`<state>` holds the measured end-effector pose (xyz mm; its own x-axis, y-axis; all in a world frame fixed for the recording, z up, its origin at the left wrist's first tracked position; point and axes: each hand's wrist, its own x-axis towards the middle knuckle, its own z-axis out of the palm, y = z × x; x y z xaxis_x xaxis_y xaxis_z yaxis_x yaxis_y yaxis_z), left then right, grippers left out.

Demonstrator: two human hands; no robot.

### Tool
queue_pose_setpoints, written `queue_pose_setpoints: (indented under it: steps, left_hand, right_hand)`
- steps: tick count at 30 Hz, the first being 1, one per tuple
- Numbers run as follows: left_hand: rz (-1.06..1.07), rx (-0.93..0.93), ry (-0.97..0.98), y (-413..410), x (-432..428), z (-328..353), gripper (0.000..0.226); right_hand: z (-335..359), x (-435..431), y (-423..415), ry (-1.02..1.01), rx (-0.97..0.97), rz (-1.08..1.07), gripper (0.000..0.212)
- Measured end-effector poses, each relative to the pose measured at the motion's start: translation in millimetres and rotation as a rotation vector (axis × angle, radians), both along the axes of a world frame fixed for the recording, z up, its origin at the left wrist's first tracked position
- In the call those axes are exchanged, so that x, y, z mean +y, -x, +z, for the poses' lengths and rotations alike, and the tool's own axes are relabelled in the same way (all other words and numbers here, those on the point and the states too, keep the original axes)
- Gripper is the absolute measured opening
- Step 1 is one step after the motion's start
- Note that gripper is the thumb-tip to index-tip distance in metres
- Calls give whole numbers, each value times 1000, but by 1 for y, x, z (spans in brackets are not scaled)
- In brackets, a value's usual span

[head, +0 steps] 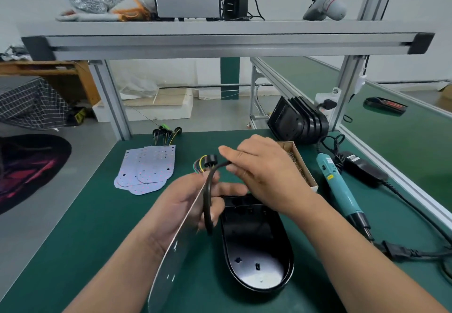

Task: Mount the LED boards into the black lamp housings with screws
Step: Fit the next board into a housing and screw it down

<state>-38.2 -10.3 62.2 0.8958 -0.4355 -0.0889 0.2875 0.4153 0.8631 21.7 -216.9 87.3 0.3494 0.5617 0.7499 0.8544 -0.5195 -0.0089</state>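
Edgewise, thin LED board [171, 263] trails black cable [208, 202] beside glossy oval housing [256, 239].

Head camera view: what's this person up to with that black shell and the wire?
A person is putting a lamp together. Their left hand holds an LED board edge-on beside the open black housing, which lies on the green mat. Their right hand pinches a black cable near its plug end. The board is not yet seated. The teal screwdriver and box of screws lie untouched on the right, with spare boards on the left.
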Motion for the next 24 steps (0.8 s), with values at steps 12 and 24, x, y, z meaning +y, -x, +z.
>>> queue_pose_setpoints:
  steps: [12, 24]
  left_hand:
    - [105, -68, 201, 12, 10, 6, 50]
    - [211, -236, 313, 0, 35, 6, 42]
  right_hand:
    - [-9, 3, -2, 50, -27, -41, 55]
    - [-10, -18, -7, 13, 87, -305, 9]
